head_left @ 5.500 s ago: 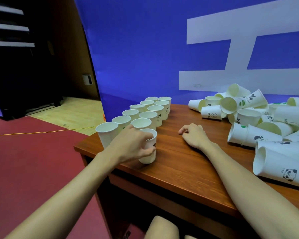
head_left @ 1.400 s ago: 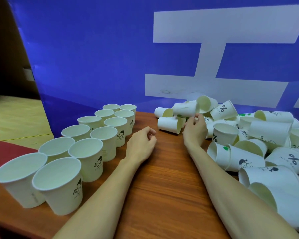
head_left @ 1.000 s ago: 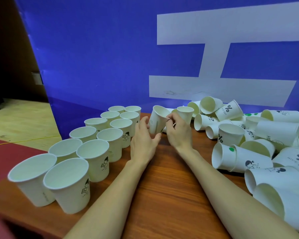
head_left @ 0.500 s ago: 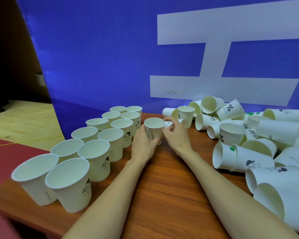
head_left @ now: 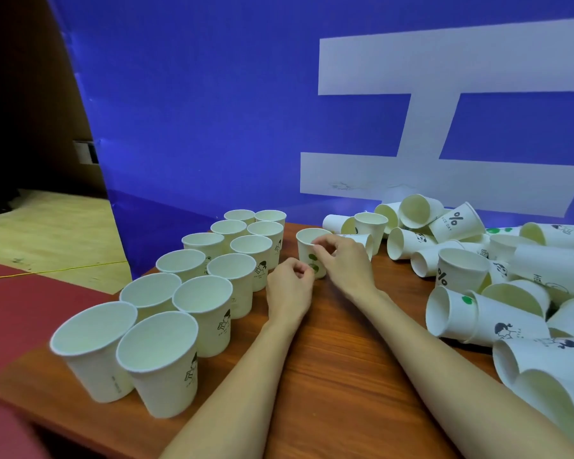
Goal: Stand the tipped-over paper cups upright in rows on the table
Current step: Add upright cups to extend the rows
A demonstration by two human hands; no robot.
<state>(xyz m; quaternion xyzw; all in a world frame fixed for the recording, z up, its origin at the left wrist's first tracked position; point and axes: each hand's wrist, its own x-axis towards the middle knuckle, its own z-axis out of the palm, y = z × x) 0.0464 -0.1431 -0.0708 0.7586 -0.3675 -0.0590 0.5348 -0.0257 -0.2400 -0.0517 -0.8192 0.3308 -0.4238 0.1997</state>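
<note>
A white paper cup [head_left: 307, 248] with a green print stands upright on the wooden table [head_left: 328, 376], just right of the far end of the rows. My right hand [head_left: 343, 265] pinches its rim and side. My left hand [head_left: 289, 288] is curled with its fingertips against the cup's lower left side. Two rows of upright cups [head_left: 212, 286] run from the near left corner toward the blue wall. On the right lies a pile of tipped-over cups [head_left: 497, 283].
One more upright cup [head_left: 370, 228] stands at the left edge of the pile, right behind my right hand. A blue backdrop [head_left: 229, 111] with white bars closes off the table's far side. The table's left edge drops to a red floor [head_left: 20, 306].
The cup, held tilted between both hands a second ago, now stands upright on the table a little farther back. My left hand has slid down from around it to its base.
</note>
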